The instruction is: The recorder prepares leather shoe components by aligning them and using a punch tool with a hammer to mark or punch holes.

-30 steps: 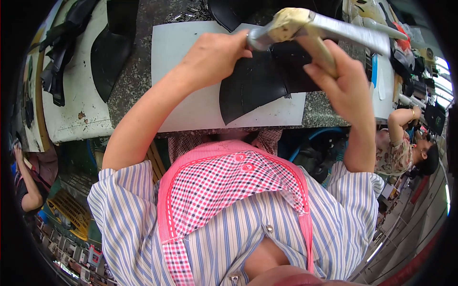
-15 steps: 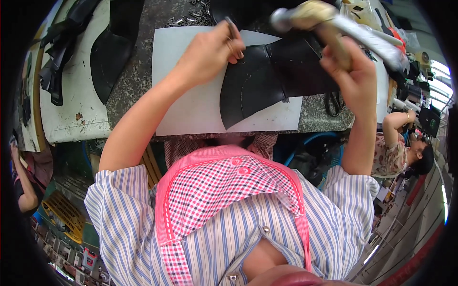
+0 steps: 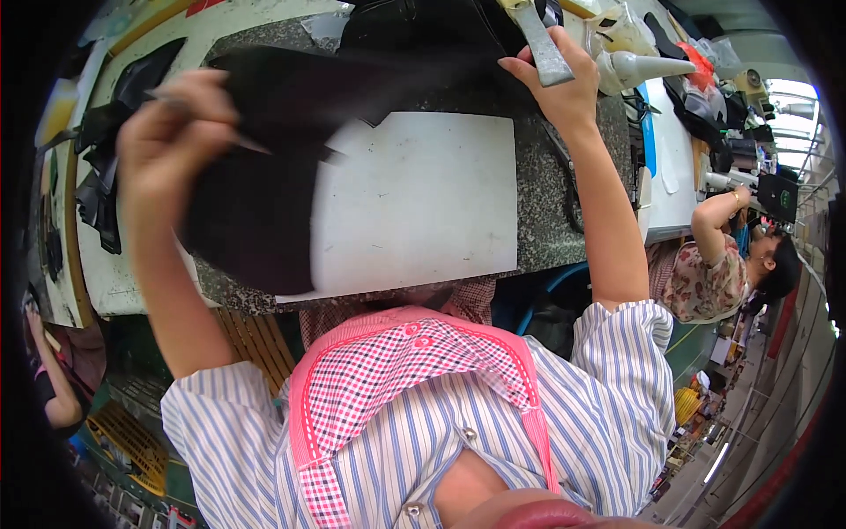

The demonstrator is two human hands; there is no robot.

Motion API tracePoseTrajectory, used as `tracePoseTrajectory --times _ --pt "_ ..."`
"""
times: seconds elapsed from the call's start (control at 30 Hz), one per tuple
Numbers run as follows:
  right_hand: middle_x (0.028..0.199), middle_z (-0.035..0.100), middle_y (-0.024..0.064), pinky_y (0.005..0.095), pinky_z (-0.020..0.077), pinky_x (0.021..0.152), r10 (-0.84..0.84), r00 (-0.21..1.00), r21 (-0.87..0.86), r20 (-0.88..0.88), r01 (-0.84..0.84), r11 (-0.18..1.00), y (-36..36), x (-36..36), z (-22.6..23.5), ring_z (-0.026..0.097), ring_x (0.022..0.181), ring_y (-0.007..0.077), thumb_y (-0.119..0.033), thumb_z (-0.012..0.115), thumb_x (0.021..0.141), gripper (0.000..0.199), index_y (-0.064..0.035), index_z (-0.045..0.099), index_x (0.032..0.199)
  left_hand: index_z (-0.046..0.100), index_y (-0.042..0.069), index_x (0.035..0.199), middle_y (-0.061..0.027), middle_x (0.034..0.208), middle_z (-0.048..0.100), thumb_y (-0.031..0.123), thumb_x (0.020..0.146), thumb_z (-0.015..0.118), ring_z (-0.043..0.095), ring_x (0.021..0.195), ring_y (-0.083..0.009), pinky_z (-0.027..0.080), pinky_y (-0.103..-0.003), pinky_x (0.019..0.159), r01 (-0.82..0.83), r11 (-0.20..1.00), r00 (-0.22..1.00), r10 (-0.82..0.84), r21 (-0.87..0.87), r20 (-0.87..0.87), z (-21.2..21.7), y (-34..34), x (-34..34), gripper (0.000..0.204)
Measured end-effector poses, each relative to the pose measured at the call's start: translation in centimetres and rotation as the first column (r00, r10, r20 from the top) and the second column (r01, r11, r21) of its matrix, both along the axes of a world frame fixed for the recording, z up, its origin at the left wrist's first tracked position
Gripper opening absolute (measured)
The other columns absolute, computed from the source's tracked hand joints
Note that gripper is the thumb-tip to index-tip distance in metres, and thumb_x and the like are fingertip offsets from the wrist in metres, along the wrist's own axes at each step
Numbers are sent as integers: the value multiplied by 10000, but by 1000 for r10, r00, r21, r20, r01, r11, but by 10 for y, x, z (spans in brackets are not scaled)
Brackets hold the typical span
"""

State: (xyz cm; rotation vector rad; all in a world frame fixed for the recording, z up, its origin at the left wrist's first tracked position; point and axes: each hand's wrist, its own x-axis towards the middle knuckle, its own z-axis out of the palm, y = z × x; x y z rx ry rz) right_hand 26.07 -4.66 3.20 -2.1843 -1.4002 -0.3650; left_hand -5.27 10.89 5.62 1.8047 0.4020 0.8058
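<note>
My left hand [image 3: 174,141], smeared by motion, is closed around a thin pointed metal tool [image 3: 253,144] at the left of the bench. A black, leather-like sheet [image 3: 256,212] lies under and beside that hand, also blurred; whether the fingers pinch it I cannot tell. It covers the left part of a white board [image 3: 414,203]. At the upper right, my right hand [image 3: 568,88] grips a hammer, its grey metal head [image 3: 545,51] showing above the fingers. More black material [image 3: 414,31] lies behind, close to the right fingertips.
The board rests on a speckled stone slab [image 3: 551,203]. Black cut pieces [image 3: 106,167] hang at the left. A white nozzle-topped bottle [image 3: 639,69] and plastic bags stand at the right. One person [image 3: 714,273] sits at the far right, another [image 3: 57,379] at the left edge.
My left hand has swung left and toward me, and the black sheet has shifted left, baring the board's right part. My right hand with the hammer has moved up and left.
</note>
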Motion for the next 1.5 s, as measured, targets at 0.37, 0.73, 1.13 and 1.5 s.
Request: tracePoseTrajectory --times 0.37,0.73,1.13,1.5 --pt "637 591 60 384 426 570 33 998 -84 55 -29 996 6 -16 3 577 635 286 -264 673 656 249 -122 513 783 580 26 809 -94 975 579 168 756 589 540 889 -128 384 -244 800 -280 817 712 529 504 -462 -54 104 -89 152" --pt "659 582 95 361 431 554 64 995 23 -75 -63 998 -21 -21 21 565 651 309 -163 617 667 147 -107 527 770 543 28 775 -97 906 574 52 720 601 518 895 -229 383 -272 797 -377 397 890 405 837 209 -69 -13 122 84" --pt "668 471 10 236 418 693 550 552 367 -627 -414 833 -70 -37 80 459 632 83 25 580 663 171 -54 456 751 537 30 794 -41 974 496 77 811 549 403 1026 -121 348 -275 827 795 604 375 -553 48 744 -34 -8 147 52" --pt "670 461 14 299 450 726 531 240 348 -813 -531 773 -61 -23 33 500 668 118 57 549 653 183 -44 427 744 537 51 832 -24 713 592 89 783 569 563 639 -97 437 -222 553 -117 962 989 89 247 119 -59 -75 74 69"
